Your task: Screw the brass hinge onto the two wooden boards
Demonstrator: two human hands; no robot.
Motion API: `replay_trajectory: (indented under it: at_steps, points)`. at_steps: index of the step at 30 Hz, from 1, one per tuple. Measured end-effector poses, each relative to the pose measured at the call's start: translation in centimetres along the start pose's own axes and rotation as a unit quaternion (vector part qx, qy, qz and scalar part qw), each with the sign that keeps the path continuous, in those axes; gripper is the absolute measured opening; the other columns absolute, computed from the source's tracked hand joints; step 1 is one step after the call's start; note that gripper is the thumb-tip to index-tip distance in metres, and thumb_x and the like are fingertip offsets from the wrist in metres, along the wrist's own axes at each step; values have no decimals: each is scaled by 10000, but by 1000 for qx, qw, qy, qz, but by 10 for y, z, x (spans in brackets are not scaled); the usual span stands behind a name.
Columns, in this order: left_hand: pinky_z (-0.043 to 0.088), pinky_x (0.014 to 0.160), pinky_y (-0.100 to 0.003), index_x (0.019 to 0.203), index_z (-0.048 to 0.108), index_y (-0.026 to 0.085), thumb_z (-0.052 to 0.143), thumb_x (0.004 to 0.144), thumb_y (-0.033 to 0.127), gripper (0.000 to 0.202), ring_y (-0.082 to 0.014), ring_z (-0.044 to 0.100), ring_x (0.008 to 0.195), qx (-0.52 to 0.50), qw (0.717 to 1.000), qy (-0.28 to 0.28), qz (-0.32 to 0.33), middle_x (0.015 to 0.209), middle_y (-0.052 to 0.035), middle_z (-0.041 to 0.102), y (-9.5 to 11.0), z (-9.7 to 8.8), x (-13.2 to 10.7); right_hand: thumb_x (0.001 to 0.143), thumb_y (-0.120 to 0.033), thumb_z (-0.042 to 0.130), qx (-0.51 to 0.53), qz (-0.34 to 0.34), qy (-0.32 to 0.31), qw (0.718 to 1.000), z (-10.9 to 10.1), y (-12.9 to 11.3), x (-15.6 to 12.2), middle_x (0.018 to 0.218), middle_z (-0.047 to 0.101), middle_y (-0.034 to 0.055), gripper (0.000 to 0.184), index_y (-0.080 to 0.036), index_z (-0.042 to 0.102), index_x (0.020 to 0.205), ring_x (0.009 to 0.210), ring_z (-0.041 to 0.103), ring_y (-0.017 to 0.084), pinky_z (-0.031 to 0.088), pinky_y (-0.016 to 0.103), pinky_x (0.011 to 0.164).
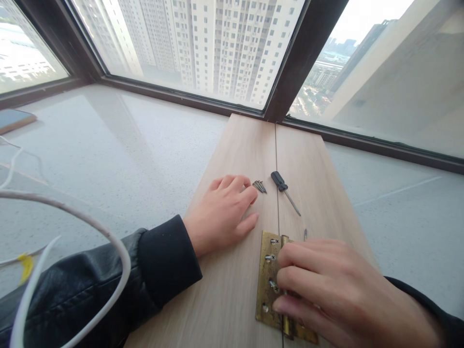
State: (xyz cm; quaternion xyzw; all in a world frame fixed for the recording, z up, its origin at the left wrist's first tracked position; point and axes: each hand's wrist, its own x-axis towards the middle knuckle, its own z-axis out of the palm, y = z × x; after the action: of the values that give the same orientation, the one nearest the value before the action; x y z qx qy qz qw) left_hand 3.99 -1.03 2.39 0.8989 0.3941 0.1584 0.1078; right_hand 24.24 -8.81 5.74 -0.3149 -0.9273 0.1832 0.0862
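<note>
Two light wooden boards (235, 159) lie side by side on a window ledge, meeting at a seam. A brass hinge (267, 285) lies across the seam near me, with screws in its left leaf. My right hand (337, 290) rests on the hinge, fingers stretched flat over it. My left hand (224, 212) lies flat on the left board, fingers together, just left of a small pile of screws (260, 186). A black-handled screwdriver (284, 191) lies beyond the hinge, and one loose screw (305, 235) sits beside my right fingertips.
The boards rest on a pale speckled stone ledge (108, 145) under dark-framed windows (300, 58). A white cable (72, 212) curves across the left foreground. A flat wooden-edged object (14, 120) lies at the far left.
</note>
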Motion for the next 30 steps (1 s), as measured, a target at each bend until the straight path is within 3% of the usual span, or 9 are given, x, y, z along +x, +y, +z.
replay_trajectory:
  at_steps: [3, 5, 12, 25, 30]
  points:
    - [388, 943, -457, 926, 524, 184, 453, 889, 355, 189, -253, 462, 1082, -2, 1000, -2, 1, 1169, -83, 514, 0, 0, 0, 992, -192, 392, 25, -2, 0, 1000, 0, 0, -1, 840, 539, 20, 209, -190, 600, 1006, 670, 479, 156, 299, 300, 562]
    - [389, 941, -458, 927, 523, 185, 455, 887, 355, 188, -254, 463, 1082, -2, 1000, -3, 0, 1172, -83, 514, 0, 0, 0, 979, -141, 364, 30, -9, 5, 999, 1, 1, -2, 842, 542, 26, 251, -192, 605, 1026, 675, 480, 158, 299, 301, 561]
    - [392, 938, -457, 928, 523, 185, 447, 889, 357, 191, -252, 464, 1077, 0, 1000, -5, 0, 1175, -78, 511, -1, 0, 0, 977, -121, 355, 18, -7, -16, 1000, 0, 0, 0, 767, 503, 9, 246, -174, 573, 877, 628, 383, 158, 231, 305, 540]
    - [387, 948, -449, 921, 520, 183, 445, 891, 357, 192, -246, 461, 1082, 2, 1000, -1, 2, 1163, -77, 515, -1, 1, 0, 975, -135, 374, 17, 4, -45, 999, -5, 5, 0, 717, 434, -10, 258, -166, 537, 778, 610, 336, 136, 180, 302, 522]
    - [392, 942, -449, 929, 519, 185, 449, 889, 358, 191, -248, 463, 1076, -1, 1000, -1, 1, 1175, -77, 512, -1, 0, 0, 968, -172, 476, 87, 19, -25, 996, -6, 7, -2, 795, 502, -4, 146, -204, 608, 1022, 664, 442, 135, 290, 275, 572]
